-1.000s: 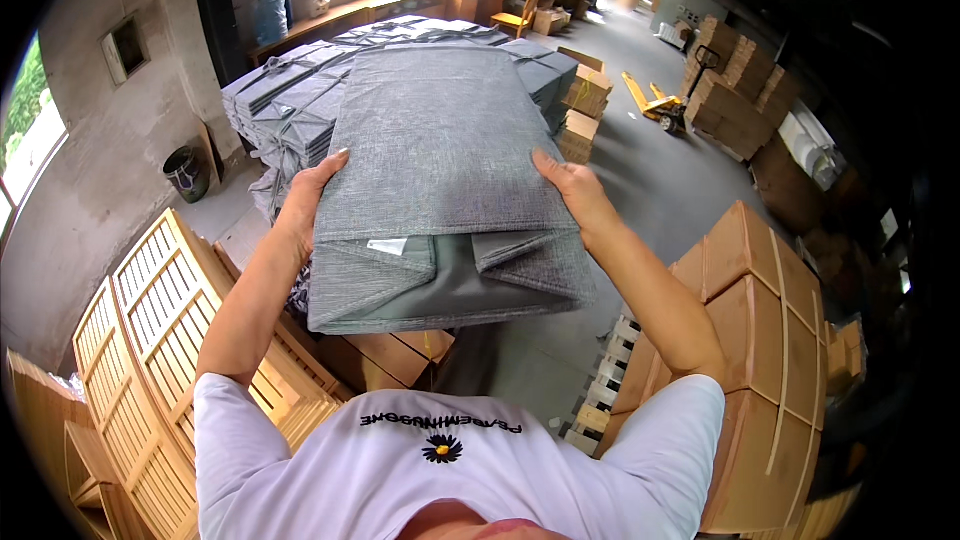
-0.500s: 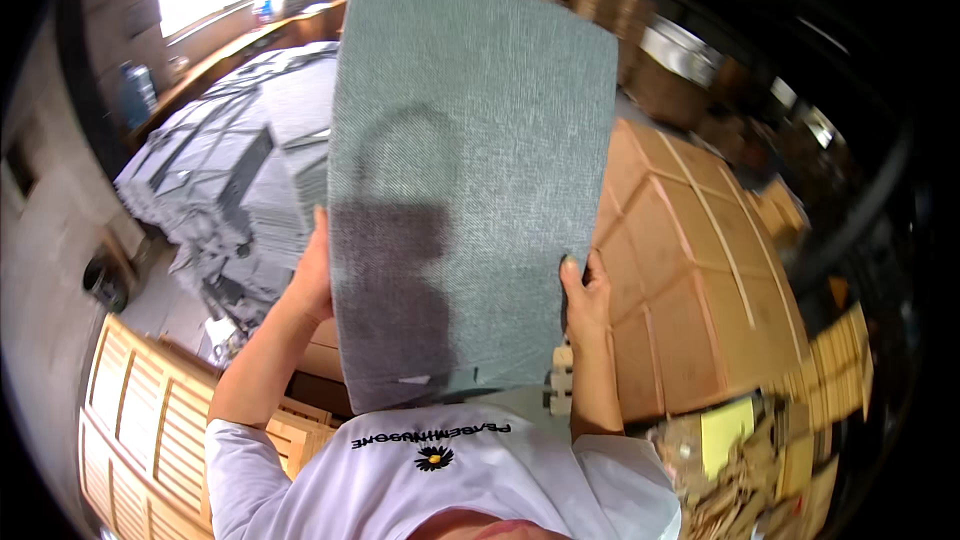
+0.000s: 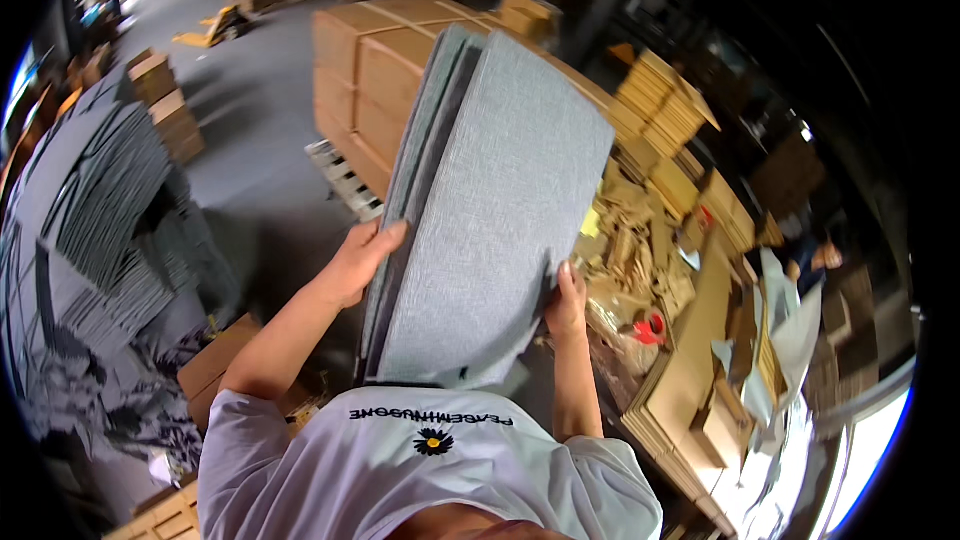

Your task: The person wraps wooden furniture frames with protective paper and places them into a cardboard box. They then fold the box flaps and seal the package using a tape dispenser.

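Upright before my chest stands a bundle of flat grey fabric-covered panels [image 3: 490,200], with several layers showing along its left side. My left hand [image 3: 365,258] grips that layered edge, its thumb lying over the front and its other fingers partly hidden behind. On the opposite side, my right hand [image 3: 567,302] clasps the lower right edge with the thumb on the front face. The lower end of the bundle comes close to my white shirt; whether it touches I cannot tell.
Large strapped cartons [image 3: 390,60] stand on a pallet [image 3: 342,178] ahead. Piles of grey fabric pieces [image 3: 100,230] fill the left side. A yellow pallet jack [image 3: 212,28] is farther off. At right are cardboard scraps [image 3: 640,240], flat cardboard sheets [image 3: 690,410] and another person [image 3: 815,262].
My view has swung to the right. The grey panels, still in both hands, have turned so that their layered left side shows. My left thumb now lies over that edge.
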`<state>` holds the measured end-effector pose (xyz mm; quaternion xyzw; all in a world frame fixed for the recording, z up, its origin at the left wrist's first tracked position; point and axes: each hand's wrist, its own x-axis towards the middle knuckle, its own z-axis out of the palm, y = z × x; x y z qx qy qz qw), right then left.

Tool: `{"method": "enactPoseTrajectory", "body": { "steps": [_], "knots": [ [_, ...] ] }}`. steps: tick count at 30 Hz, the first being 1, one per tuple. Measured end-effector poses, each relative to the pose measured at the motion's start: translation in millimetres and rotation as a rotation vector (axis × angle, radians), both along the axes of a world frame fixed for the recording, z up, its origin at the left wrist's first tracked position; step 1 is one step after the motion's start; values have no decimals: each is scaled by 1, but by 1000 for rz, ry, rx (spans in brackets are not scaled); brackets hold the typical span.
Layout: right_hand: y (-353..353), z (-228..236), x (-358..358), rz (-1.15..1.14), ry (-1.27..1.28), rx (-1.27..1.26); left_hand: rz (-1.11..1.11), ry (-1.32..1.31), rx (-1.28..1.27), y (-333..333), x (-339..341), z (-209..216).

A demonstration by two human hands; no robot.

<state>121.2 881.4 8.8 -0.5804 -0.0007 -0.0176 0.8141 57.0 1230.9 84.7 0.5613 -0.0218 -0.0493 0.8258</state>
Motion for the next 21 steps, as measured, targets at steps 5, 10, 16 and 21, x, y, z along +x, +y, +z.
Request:
{"method": "enactPoseTrajectory", "body": {
  "steps": [5, 10, 16, 21],
  "knots": [
    [-101, 31, -92, -181, 8, 14, -324, -21, -85, -86, 27, -43],
    [-236, 48, -171, -308, -63, -61, -384, -29, -145, -229, 12, -55],
    [-384, 32, -283, -622, 32, -9, -595, -54, -157, -431, -5, -82],
    [-486, 22, -392, -850, 53, 63, -886, -49, -94, -572, -35, -77]
  ]
}}
